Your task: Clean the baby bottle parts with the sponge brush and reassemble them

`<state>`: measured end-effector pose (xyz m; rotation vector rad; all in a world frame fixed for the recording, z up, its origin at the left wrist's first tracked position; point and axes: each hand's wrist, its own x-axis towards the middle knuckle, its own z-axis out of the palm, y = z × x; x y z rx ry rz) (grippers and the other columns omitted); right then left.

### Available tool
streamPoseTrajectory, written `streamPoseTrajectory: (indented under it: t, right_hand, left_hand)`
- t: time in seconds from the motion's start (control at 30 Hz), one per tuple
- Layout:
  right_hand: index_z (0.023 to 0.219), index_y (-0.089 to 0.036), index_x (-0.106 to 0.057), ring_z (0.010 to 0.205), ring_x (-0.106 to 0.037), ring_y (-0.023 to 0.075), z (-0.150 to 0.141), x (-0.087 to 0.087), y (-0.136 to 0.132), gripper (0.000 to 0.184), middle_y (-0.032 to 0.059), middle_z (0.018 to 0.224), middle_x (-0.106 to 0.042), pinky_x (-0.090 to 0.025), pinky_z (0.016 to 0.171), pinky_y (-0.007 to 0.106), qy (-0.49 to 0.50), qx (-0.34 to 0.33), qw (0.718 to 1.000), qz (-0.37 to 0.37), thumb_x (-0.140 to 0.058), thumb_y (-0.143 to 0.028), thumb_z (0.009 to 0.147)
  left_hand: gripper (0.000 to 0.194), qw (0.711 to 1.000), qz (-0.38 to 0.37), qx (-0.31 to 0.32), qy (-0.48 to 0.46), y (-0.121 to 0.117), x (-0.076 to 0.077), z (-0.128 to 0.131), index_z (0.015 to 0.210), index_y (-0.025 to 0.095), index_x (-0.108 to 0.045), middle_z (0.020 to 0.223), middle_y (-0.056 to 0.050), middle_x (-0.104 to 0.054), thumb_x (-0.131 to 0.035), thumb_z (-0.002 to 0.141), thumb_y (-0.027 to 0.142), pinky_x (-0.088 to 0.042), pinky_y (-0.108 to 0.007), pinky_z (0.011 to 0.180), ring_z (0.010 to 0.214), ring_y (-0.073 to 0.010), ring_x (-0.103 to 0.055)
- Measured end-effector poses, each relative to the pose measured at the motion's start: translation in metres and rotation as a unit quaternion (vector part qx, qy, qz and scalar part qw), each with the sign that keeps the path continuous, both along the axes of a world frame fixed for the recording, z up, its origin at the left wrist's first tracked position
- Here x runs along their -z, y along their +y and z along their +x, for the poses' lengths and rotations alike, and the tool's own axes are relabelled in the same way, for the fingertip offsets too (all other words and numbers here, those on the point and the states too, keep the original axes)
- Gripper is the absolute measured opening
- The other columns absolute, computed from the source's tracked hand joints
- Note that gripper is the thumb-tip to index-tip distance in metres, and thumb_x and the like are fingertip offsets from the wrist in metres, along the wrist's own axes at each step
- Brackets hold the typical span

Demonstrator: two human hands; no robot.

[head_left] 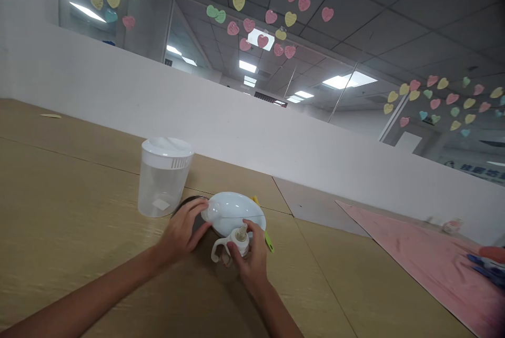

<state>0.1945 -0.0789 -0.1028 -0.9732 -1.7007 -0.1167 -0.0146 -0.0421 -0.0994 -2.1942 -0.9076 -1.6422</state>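
White hook-handled top (239,245): grasping in right grip (254,256), fingers round it, clear tip (242,231) aimed at 12 o'clock. Pinching clear cap (212,212) in left grip (181,230), at 10 o'clock from top. On desk (79,212), same reference: oval dish (236,204), 12 o'clock, just beyond; lidded bin (162,180), 10 o'clock; pink sheet (418,248), 3 o'clock.

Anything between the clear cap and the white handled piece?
Nothing visible stands between the clear cap in the left hand and the white handled piece in the right hand; the white dish shows behind the gap.
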Motion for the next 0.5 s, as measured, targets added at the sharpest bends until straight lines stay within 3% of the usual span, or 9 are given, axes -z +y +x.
streamPoseTrajectory:
  t: [0.13,0.2,0.5]
  right_hand:
    - [0.118,-0.019,-0.045,0.088,-0.056,0.0217,0.004,0.000,0.001,0.049,0.0085,0.102,-0.058,-0.048,0.073,0.035,-0.037,0.003,0.999,0.020,-0.062,-0.040,0.077]
    - [0.117,-0.019,-0.046,0.086,-0.056,0.0217,0.005,-0.002,0.002,0.047,0.0083,0.100,-0.058,-0.048,0.071,0.035,-0.048,0.004,0.998,0.028,-0.061,-0.038,0.077]
    - [0.117,-0.018,-0.043,0.091,-0.055,0.0239,0.004,-0.009,-0.004,0.041,0.0104,0.102,-0.058,-0.046,0.075,0.040,-0.086,-0.013,0.996,0.035,-0.055,-0.034,0.081]
  left_hand:
    - [0.024,0.985,-0.001,0.160,-0.057,-0.019,0.004,0.018,0.107,0.020,-0.038,0.125,-0.015,-0.050,-0.051,0.086,0.015,-0.049,-0.042,0.091,0.117,-0.0246,-0.051]
    - [0.020,0.977,-0.018,0.206,-0.056,-0.025,0.006,0.025,0.101,0.020,-0.038,0.127,-0.016,-0.047,-0.049,0.087,0.012,-0.049,-0.041,0.091,0.120,-0.0247,-0.049]
    - [0.017,0.970,-0.050,0.223,-0.079,-0.023,0.014,0.029,0.101,0.019,-0.040,0.131,-0.018,-0.044,-0.046,0.087,0.010,-0.045,-0.043,0.096,0.125,-0.0261,-0.043]
